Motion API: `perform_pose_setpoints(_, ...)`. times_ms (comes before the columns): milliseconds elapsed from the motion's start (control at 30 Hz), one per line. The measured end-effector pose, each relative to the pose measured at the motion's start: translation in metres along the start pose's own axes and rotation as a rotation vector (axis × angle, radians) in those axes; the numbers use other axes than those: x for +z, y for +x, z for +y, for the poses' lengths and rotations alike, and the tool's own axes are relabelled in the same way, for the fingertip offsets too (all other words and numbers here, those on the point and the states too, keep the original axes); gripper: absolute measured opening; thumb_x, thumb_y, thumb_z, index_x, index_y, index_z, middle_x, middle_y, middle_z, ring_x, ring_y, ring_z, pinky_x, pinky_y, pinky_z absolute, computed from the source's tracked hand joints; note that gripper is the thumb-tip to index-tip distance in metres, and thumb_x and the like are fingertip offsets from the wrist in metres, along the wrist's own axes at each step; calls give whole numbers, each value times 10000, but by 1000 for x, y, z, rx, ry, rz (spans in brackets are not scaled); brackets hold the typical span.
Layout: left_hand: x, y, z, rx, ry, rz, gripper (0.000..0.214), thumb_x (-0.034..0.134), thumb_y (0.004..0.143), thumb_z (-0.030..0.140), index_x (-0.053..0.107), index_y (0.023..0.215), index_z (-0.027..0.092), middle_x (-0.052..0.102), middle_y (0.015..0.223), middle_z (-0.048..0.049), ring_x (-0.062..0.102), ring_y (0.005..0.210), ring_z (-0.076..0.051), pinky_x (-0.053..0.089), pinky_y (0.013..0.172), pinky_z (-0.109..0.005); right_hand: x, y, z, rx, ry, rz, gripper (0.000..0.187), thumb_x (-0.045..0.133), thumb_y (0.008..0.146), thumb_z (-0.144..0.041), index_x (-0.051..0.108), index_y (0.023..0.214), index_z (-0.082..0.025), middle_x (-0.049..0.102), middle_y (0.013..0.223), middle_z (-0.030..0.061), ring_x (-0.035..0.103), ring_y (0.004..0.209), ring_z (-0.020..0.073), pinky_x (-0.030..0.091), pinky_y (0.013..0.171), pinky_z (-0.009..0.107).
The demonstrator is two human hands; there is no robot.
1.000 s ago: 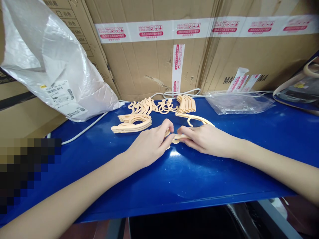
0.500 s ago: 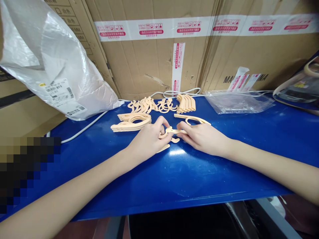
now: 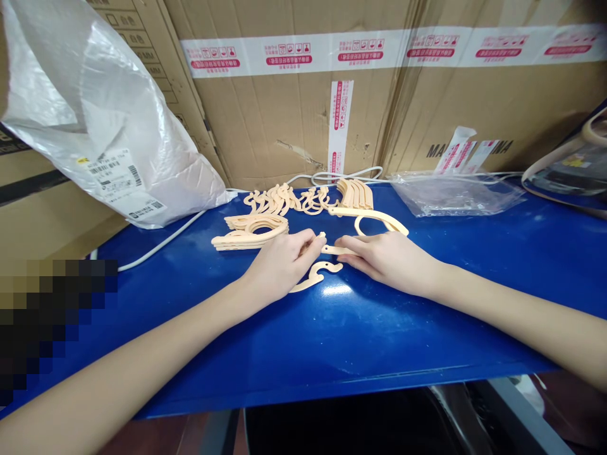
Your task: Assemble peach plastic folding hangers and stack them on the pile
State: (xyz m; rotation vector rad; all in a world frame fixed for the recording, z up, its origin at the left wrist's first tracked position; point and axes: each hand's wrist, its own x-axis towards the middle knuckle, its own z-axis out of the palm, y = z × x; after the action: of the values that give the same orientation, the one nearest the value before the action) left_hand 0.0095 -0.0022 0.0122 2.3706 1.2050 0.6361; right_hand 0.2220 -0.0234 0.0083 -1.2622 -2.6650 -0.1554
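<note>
A person's two bare hands work over a blue tabletop (image 3: 294,354), twelve o'clock facing the cardboard boxes (image 3: 270,114). The left hand (image 3: 279,260) closes around a beige piece (image 3: 322,235), only its tip showing; at its three o'clock, the right hand (image 3: 379,256) pinches one beige strip (image 3: 334,251), its holed end pointing to nine, the hands slightly apart. One wavy part (image 3: 317,275) lies at the left hand's four o'clock, partly hidden by it. One curved arm (image 3: 367,217) sits just beyond the right hand, at twelve. The tabletop's near edge runs at six, a broad blue stretch before it; the boxes wall off twelve. At the left hand's ten o'clock rests a stack (image 3: 251,235) of at least three; around twelve, hooks (image 3: 279,200) overlap too closely to count. At least four arms form a row (image 3: 356,194) at the right hand's eleven; one clear bag (image 3: 455,194) lies at two.
</note>
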Motion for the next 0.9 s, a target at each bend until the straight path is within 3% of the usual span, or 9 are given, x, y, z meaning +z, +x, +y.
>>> perform_pose_setpoints(200,-1,-4,5,32,194,-58,360,335,1003,384,527,768,191,594,662,9,549,637,-157,319,576,-268,2,-1,4,-5,-84,21,267,371,1015,-333,562,1106,-170,711,896,64,642,661,173,263,504,265)
perform_pose_setpoints(333,-3,-5,8,85,286,-106,344,310,1006,347,501,764,195,576,643,7,524,597,-162,299,554,-272,0,-1,6,-34,5,3,252,371,1010,-326,553,1084,-167,700,864,53,632,651,168,286,510,261)
perform_pose_setpoints(467,-6,-4,8,90,274,-110,348,267,1009,317,468,753,194,548,633,9,515,583,-156,299,549,-268,-4,-1,5,-19,150,-16,284,370,1011,-363,559,1094,-169,699,815,49,646,693,177,352,569,259)
perform_pose_setpoints(633,-8,-4,6,145,306,-158,339,265,1010,311,445,746,195,466,589,25,443,526,-139,258,524,-265,-5,-1,2,4,180,-3,316,378,1006,-396,588,1062,-166,699,768,45,639,661,170,353,571,253)
perform_pose_setpoints(900,-8,-1,-2,192,284,-189,343,416,976,459,455,759,196,494,578,38,448,514,-129,238,519,-252,-6,-3,4,-40,183,27,361,367,1012,-405,647,980,-180,685,745,30,623,644,157,346,584,257)
